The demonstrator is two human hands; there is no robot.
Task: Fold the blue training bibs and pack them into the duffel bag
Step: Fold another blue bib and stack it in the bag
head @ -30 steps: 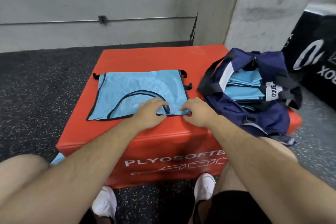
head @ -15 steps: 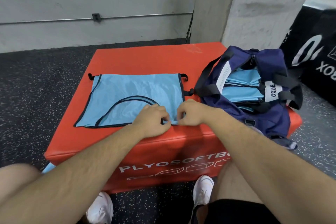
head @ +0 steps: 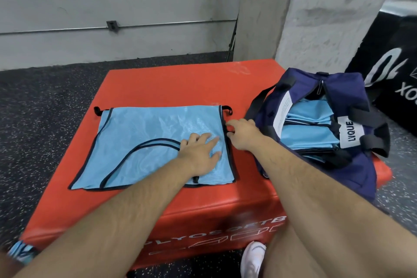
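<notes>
On the red box [head: 180, 83], the blue bib [head: 146, 133] lies smooth. Both hands have moved up. The left hand [head: 199, 151] presses with flat fingers, and the right hand [head: 242, 134] fingers pinch its side edge. Folding can start.

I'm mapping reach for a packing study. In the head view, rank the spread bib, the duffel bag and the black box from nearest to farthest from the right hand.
From the right hand:
1. spread bib: touching, pinched at its right-edge strap.
2. duffel bag: just to the hand's right.
3. black box: far right, behind the bag.
</notes>
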